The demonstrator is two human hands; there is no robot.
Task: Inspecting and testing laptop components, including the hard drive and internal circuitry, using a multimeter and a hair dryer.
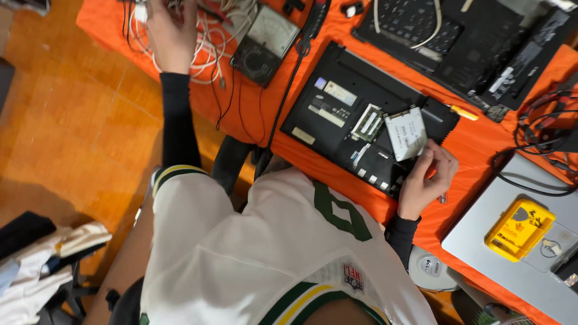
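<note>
My right hand pinches the near corner of a flat silver drive. The drive lies tilted over an open bay in the underside of a black laptop, which rests upside down on the orange cloth. My left hand, on a black-sleeved arm, reaches far out to the left into a tangle of white cables. Its fingertips are hidden among the cables at the frame's top edge, so its grip is unclear.
A dark analogue meter lies beside the cables. A yellow-handled screwdriver sits past the drive. A second, dismantled black laptop is at the far right. A silver laptop carries a yellow box. Black cords coil nearby.
</note>
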